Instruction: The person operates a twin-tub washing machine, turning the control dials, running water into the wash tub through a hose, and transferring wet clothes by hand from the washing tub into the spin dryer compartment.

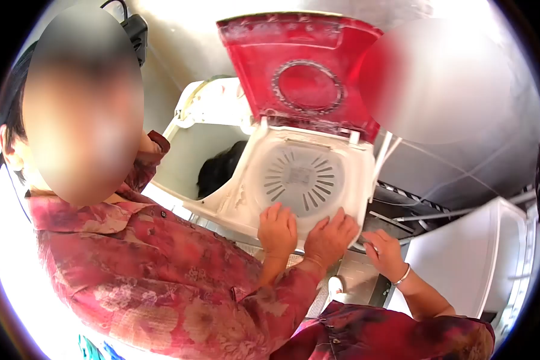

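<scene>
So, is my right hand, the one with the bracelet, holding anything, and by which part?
It can't be told: your right hand is by the lower right corner of the washing machine, but whether it grips that edge is unclear.

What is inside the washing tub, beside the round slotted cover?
A dark heap lies in the washing tub, probably cloth. Whatever is beneath it is covered and cannot be seen.

Dark red and purple patterned top (396,330), slim silvery bracelet (404,276) at the right wrist (396,270)
</scene>
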A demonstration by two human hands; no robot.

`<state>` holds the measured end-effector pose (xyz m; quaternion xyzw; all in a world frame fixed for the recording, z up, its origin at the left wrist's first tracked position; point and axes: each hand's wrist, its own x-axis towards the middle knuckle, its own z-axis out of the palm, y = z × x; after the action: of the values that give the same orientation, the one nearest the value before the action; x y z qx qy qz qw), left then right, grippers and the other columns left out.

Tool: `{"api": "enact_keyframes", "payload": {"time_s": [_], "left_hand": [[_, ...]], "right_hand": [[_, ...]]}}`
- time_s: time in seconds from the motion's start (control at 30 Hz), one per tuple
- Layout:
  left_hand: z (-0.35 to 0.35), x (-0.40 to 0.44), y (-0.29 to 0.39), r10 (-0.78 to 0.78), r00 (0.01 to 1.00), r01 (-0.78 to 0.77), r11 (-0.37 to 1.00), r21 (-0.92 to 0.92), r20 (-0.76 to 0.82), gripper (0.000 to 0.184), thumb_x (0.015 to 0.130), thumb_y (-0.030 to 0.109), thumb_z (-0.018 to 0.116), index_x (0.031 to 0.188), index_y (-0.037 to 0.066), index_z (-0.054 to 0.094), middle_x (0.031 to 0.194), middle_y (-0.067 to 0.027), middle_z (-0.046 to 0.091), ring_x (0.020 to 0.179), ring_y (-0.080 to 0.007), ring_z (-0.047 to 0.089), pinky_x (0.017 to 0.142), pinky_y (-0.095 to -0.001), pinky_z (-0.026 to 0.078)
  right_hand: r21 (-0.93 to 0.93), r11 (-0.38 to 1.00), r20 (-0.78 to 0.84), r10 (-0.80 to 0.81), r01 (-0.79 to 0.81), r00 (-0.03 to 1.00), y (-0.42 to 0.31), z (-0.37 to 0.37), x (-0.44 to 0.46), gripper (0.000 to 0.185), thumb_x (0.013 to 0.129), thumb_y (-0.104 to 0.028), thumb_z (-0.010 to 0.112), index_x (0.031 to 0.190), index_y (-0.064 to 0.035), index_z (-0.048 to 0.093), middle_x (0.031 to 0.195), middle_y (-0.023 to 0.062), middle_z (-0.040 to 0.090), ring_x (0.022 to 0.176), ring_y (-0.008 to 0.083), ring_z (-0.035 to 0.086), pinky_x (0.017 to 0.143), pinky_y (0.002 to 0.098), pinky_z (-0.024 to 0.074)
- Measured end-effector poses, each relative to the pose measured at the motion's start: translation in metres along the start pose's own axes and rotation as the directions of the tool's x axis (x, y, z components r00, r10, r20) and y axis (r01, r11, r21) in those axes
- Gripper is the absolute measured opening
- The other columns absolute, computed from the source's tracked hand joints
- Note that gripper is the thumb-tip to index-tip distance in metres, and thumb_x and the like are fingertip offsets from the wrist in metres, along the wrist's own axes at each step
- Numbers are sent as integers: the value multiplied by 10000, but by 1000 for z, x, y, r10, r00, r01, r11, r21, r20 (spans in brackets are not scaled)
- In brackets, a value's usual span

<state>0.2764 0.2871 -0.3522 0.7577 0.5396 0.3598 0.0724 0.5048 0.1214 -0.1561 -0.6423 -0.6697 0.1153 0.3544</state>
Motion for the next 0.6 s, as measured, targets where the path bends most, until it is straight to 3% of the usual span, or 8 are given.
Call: {"api": "enact_keyframes", "payload": {"time_s": [0.2,0.3,0.33,0.4,0.43,0.47,0.53,0.6], "left_hand": [[-168,-59,84,411,854,-366,910,-193,319,327,795,146,546,1100,37,508,1134,-159,502,1046,-326,471,861,-384,410],[-210,-205,9,446,650,-238,888,-393,615,388,806,165,554,1162,21,495,1132,-196,507,1052,-358,474,884,-408,401],[-253,-214,7,321,715,77,847,-526,622,313,803,134,508,1086,5,546,1040,-223,558,1036,-384,498,887,-419,403],[-270,-297,-113,255,335,211,918,-336,907,356,809,140,525,1151,43,520,1134,-166,541,1082,-311,497,916,-379,391],[-296,-311,-165,407,153,-308,886,-347,901,338,816,157,514,1140,65,537,1087,-146,573,1063,-303,511,902,-362,405],[-331,-307,-204,133,159,120,981,-153,978,336,817,148,503,1142,71,538,1051,-120,583,1029,-295,527,884,-357,422],[-363,-319,-344,-136,389,-206,951,230,911,180,832,125,468,952,69,591,874,-105,622,850,-260,566,730,-388,457],[-379,-248,-327,-207,682,-130,909,395,701,183,829,127,470,953,69,591,878,-106,621,854,-262,566,734,-390,456]], "right_hand": [[-131,982,43,146,-140,988,-35,37,-108,154,772,-157,574,900,-75,603,760,125,582,669,319,573,592,394,459],[-158,952,174,289,-263,941,-99,69,-172,113,786,-170,551,838,-85,605,760,116,601,682,309,582,596,401,465],[-177,953,182,277,-246,943,-102,87,-194,112,787,-179,549,830,-90,602,752,113,601,676,308,582,587,403,463],[-229,951,200,254,-207,946,-105,113,-228,116,792,-207,536,809,-102,582,699,112,588,644,297,585,557,407,459],[-235,944,175,276,-232,945,-112,120,-236,116,792,-207,536,809,-102,582,699,112,588,644,297,585,557,407,459],[-221,956,208,241,-195,948,-122,124,-245,120,795,-216,529,798,-104,572,685,104,582,640,289,588,554,404,462],[-271,947,317,257,-172,913,-136,132,-266,128,797,-228,515,777,-107,554,676,93,572,646,276,591,552,404,468],[-239,966,327,180,-103,928,-140,143,-288,125,792,-217,499,769,-106,551,719,95,568,675,281,586,566,412,472]]}}
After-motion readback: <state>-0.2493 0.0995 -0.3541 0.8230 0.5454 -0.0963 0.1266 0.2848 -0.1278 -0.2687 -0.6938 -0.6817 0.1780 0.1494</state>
